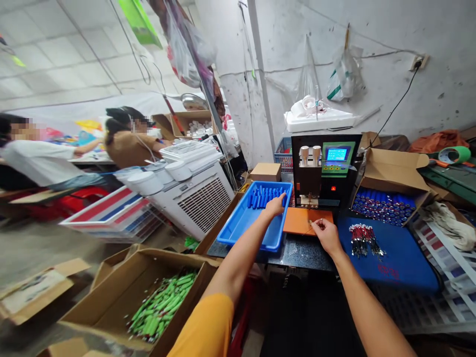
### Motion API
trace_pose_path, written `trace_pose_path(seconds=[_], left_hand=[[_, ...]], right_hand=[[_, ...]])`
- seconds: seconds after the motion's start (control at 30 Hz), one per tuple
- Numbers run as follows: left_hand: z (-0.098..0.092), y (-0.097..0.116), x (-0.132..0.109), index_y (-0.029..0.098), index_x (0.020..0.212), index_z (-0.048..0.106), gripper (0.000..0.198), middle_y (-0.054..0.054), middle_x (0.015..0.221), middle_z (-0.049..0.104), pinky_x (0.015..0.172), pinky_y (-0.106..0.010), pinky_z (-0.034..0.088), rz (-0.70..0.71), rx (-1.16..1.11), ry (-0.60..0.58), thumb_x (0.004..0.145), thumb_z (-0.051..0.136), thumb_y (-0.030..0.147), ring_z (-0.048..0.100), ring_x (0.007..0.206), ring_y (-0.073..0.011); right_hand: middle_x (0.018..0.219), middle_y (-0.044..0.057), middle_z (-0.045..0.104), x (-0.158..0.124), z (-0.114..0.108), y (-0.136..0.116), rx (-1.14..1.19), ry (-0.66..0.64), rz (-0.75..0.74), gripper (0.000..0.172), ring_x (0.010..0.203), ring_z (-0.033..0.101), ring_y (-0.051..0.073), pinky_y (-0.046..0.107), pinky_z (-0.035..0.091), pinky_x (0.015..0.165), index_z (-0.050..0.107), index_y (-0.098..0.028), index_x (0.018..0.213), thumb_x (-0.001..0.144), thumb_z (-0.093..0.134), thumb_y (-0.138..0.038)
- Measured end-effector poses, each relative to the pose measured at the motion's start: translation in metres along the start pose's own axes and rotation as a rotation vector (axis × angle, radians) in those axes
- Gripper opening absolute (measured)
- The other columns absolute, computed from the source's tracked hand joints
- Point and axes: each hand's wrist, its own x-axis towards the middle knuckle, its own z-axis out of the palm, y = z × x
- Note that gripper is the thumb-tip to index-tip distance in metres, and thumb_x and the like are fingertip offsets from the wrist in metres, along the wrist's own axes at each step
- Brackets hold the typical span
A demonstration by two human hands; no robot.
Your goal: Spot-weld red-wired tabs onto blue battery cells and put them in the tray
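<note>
My left hand (275, 205) reaches over the right rim of a blue plastic tray (238, 229). Its fingers are closed around a blue cylindrical battery cell (284, 198) at the end of the row. More blue battery cells (262, 197) lie side by side in the tray's far part. Over the orange plate (297, 220), my right hand (326, 234) is pinched at the fingertips on something too small to make out. Just beyond that plate stands a black spot welder (327, 183) with a lit screen, its electrodes (309, 199) above the plate.
On a blue mat (401, 253) at right lie red and black wire leads (364, 240). Behind them, a cardboard box (394, 166) holds stacked blue cells. Green cells (163, 307) fill part of a carton at lower left. Two people sit beyond the white air cooler (201, 198).
</note>
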Motion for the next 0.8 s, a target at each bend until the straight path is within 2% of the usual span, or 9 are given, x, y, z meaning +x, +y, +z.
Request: trace_pose_path(seconds=[0.1,0.17,0.4,0.57,0.7,0.8], left_hand=[[0.005,-0.001,0.015,0.021,0.142,0.042,0.07,-0.015,0.125,0.065,0.085,-0.031,0.05,0.012,0.017,-0.049,0.075,0.064,0.015,0.065,0.108,-0.0274],[0.009,-0.004,0.013,0.021,0.138,0.046,0.064,-0.015,0.121,0.066,0.085,-0.03,0.05,0.034,0.024,-0.06,0.077,0.064,0.02,0.065,0.106,-0.027],[0.024,-0.018,-0.034,0.022,0.119,0.062,0.036,-0.012,0.107,0.066,0.09,-0.031,0.048,0.103,0.066,-0.066,0.083,0.059,0.023,0.064,0.1,-0.0244],[0.03,-0.019,-0.048,0.022,0.102,0.064,0.018,-0.01,0.1,0.066,0.086,-0.028,0.046,0.06,0.063,0.018,0.087,0.056,0.027,0.063,0.097,-0.0221],[0.026,-0.018,-0.051,0.017,0.103,0.06,0.02,-0.012,0.1,0.068,0.082,-0.028,0.044,-0.004,0.06,0.065,0.083,0.054,0.015,0.063,0.093,-0.0215],[0.014,-0.016,-0.062,0.016,0.102,0.059,0.02,-0.011,0.097,0.069,0.078,-0.029,0.044,-0.062,-0.023,0.202,0.082,0.056,0.018,0.064,0.09,-0.0219]], right_hand=[[0.07,0.006,0.067,-0.001,0.0,0.003,-0.031,0.003,0.009,0.032,0.062,0.059,0.019,0.029,0.046,0.062,0.064,-0.018,0.075,0.08,0.061,-0.05],[0.07,0.006,0.067,0.0,-0.001,0.004,-0.04,0.002,0.005,0.031,0.062,0.059,0.019,0.029,0.046,0.061,0.064,-0.018,0.075,0.081,0.061,-0.049],[0.069,0.006,0.067,-0.001,-0.001,0.001,-0.057,0.027,0.0,0.032,0.061,0.059,0.018,0.028,0.045,0.061,0.063,-0.019,0.073,0.08,0.061,-0.05],[0.071,0.006,0.068,-0.002,-0.001,-0.001,-0.028,0.02,-0.003,0.031,0.064,0.06,0.019,0.028,0.045,0.063,0.063,-0.019,0.073,0.081,0.06,-0.048],[0.07,0.006,0.067,-0.002,-0.002,-0.003,-0.018,0.034,0.003,0.031,0.063,0.059,0.019,0.029,0.044,0.062,0.062,-0.019,0.072,0.079,0.06,-0.049],[0.068,0.006,0.066,-0.002,-0.002,-0.005,-0.02,0.054,0.013,0.031,0.062,0.058,0.019,0.029,0.043,0.061,0.061,-0.019,0.07,0.077,0.059,-0.049]])
